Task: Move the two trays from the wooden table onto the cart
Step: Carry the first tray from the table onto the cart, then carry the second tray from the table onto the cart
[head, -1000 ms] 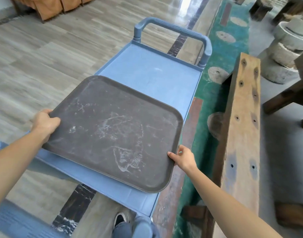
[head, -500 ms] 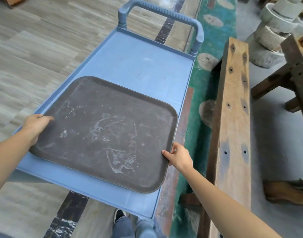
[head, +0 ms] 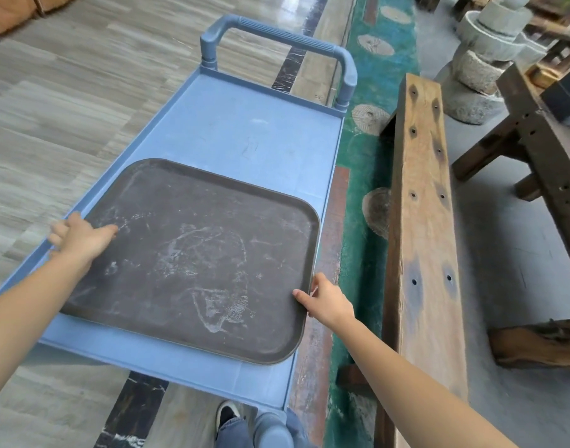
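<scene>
A dark brown tray, scuffed with white marks, lies flat on the top of the blue cart, at the near end. My left hand is at the tray's left edge. Its thumb rests on the tray surface, and its fingers are spread and blurred over the cart's left rim. My right hand pinches the tray's right rim, thumb on top. No second tray is in view.
The cart's handle arches over its far end. A long wooden bench runs along the right, close to the cart. Stone millstones and a dark wooden table stand further right. My shoe shows below the cart.
The tray came down from a tilted hold above the cart and now lies flat on it. My left fingers have come off the tray's edge and spread out.
</scene>
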